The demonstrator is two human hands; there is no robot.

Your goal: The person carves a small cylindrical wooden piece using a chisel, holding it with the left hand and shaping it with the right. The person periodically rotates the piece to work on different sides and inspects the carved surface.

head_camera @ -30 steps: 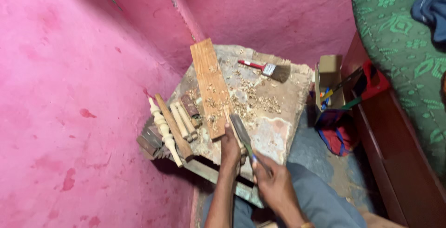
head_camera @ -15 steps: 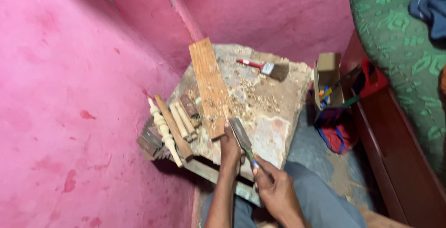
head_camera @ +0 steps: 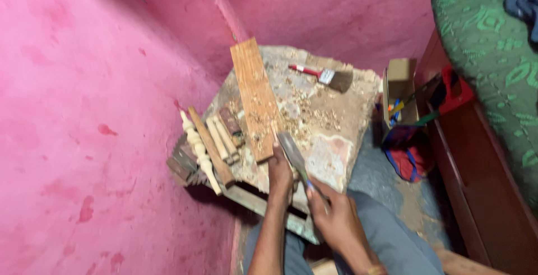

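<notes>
A long wooden plank (head_camera: 255, 97) lies on a low worn worktable (head_camera: 336, 146) strewn with wood shavings. My left hand (head_camera: 280, 172) presses on the plank's near end. My right hand (head_camera: 332, 217) grips the handle of a flat metal chisel (head_camera: 292, 152), whose blade points at the plank's near end beside my left hand. Several turned wooden pieces (head_camera: 210, 143) lie to the left of the plank.
A red-handled paintbrush (head_camera: 325, 75) rests at the table's far side. An open cardboard box (head_camera: 399, 87) with tools stands on the right, above a red and blue bag (head_camera: 409, 154). Pink walls close in on the left and behind. A green-covered wooden bed (head_camera: 487, 84) is at the right.
The view has shifted slightly. My right hand with the chisel has drawn a little toward me, and my left hand stays on the plank's end.
</notes>
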